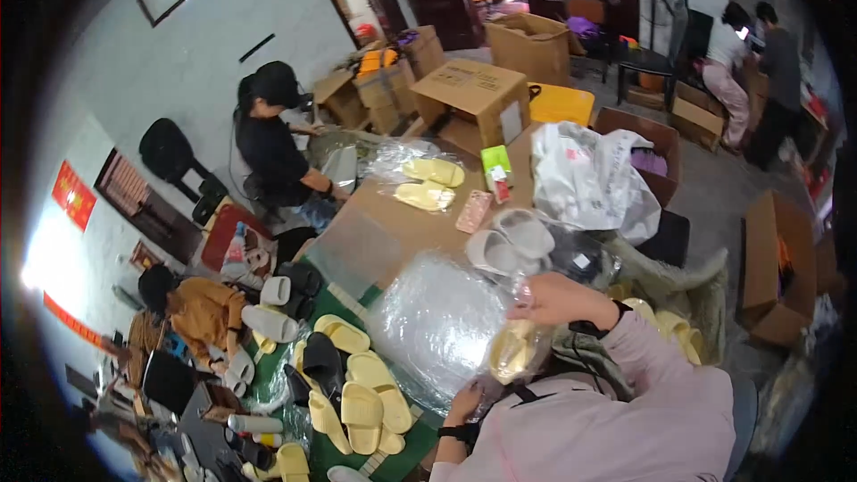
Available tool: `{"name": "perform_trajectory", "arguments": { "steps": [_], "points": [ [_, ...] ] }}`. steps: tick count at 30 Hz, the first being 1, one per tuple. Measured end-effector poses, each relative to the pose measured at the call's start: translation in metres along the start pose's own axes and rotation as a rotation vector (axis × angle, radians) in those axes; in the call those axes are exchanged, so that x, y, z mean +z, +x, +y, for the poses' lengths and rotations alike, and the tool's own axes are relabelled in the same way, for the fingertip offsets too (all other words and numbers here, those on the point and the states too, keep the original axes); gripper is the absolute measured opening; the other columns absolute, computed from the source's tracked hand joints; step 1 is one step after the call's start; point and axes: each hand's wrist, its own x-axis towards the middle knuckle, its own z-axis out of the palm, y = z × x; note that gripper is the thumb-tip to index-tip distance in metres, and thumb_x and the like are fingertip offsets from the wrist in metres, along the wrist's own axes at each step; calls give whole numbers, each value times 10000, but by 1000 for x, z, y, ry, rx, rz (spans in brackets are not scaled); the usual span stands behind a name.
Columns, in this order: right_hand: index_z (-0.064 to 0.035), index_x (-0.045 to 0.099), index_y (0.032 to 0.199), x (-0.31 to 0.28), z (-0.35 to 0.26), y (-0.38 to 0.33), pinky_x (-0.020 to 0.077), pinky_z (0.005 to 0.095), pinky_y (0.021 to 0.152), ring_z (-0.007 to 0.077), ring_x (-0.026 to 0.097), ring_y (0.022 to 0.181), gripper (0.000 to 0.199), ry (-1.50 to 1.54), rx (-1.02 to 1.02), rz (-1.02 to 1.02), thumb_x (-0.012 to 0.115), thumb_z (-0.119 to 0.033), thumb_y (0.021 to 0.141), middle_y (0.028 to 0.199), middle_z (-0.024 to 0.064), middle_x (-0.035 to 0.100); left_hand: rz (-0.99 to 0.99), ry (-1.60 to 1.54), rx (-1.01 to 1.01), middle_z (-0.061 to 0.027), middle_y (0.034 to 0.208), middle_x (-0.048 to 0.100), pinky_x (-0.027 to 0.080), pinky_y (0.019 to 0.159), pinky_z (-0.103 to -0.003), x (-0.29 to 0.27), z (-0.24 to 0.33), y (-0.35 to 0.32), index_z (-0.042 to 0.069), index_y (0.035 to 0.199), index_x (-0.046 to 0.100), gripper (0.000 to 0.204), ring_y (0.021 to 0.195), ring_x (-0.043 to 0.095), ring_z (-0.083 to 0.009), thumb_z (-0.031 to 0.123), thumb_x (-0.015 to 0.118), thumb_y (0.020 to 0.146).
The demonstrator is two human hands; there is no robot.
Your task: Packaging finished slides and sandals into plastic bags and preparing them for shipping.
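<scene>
Close to my body, a clear plastic bag (536,350) with a yellow slipper (511,355) inside hangs between my hands. My right hand (546,298) is closed on the bag's upper part. Lower down, my left hand (465,400) is closed at the bag's lower end, its fingertips partly hidden. A shiny stack of clear plastic bags (437,317) lies on the table just left of my hands. Beyond my right hand rests a pair of grey slippers (511,243). Left of the stack are a heap of yellow slippers (363,412) and a black slipper (322,364).
Farther along the table are a pink patterned phone (473,211), bagged yellow slippers (430,183), a large cardboard box (471,94) and a white plastic sack (585,178). Co-workers sit along the left side. More yellow slippers (676,332) lie by my right elbow.
</scene>
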Motion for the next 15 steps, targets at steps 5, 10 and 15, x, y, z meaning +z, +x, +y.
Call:
{"name": "perform_trajectory", "arguments": {
  "steps": [5,10,15],
  "points": [
    [-27,567,854,-12,-5,19,439,376,614,313,568,718,285,42,-61,195,598,-307,810,763,163,566,93,10,147,-220,1120,547,422,875,-378,4,-18,-4,19,1128,532,391,1022,530,-367,279,486,840],
    [-4,391,1182,2,31,54,479,338,750,217,599,899,462,804,-314,616,619,-152,808,922,107,599,154,-17,211,-227,1121,543,407,907,-370,6,-9,-13,-17,1080,554,348,1051,510,-359,235,465,857],
    [12,309,1221,44,104,115,416,327,881,274,568,961,551,547,-170,544,630,-153,804,1070,150,546,197,32,181,-230,1136,540,376,944,-370,10,-5,-10,-54,1122,525,415,1084,498,-347,249,501,838]
  ]
}}
